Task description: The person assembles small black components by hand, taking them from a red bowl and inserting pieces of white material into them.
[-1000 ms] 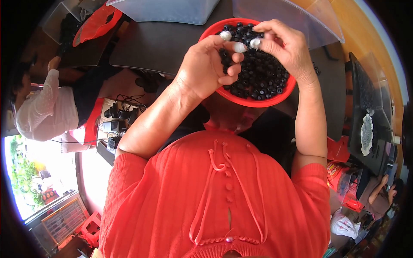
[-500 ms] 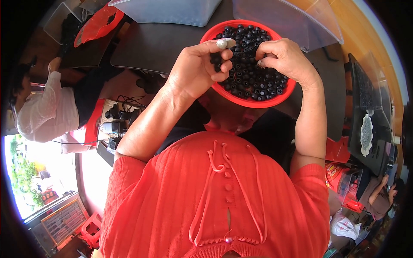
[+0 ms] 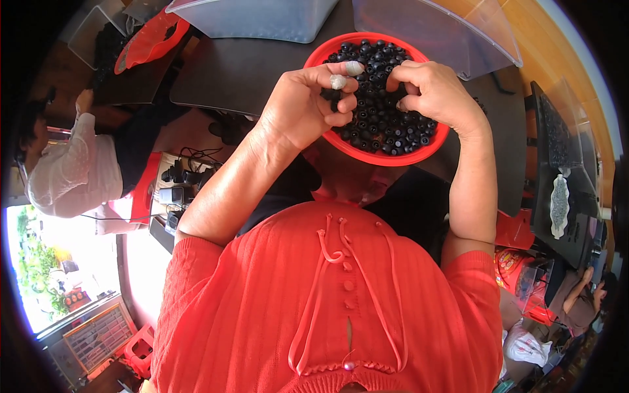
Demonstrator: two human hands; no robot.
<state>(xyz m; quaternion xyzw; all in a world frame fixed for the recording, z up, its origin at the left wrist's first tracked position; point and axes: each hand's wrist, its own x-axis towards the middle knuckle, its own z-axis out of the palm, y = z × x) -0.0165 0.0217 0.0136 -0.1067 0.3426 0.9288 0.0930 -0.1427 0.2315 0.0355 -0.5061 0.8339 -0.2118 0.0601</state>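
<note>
A round red basin (image 3: 393,159) holds many small black round pieces (image 3: 383,118), several with hollow centres. Over the basin's left side, my left hand (image 3: 304,105) is turned palm inward with its fingers curled around several black pieces (image 3: 330,95). White wrapping covers two of its fingertips (image 3: 354,68). On the right, my right hand (image 3: 432,92) reaches down into the basin. Its thumb and forefinger stand apart just over the pieces, and nothing shows between them. The other fingers of that hand are folded and partly hidden.
Two translucent plastic bins (image 3: 262,19) (image 3: 445,33) stand behind the basin on the dark table (image 3: 223,72). At far left a person in a white top (image 3: 72,164) sits near another red basin (image 3: 151,39). Power adapters and cables (image 3: 175,194) lie left of my arm.
My right thumb and forefinger have parted from a pinch over the basin. The tips of my left thumb and forefinger have spread apart, so both wrapped tips now show.
</note>
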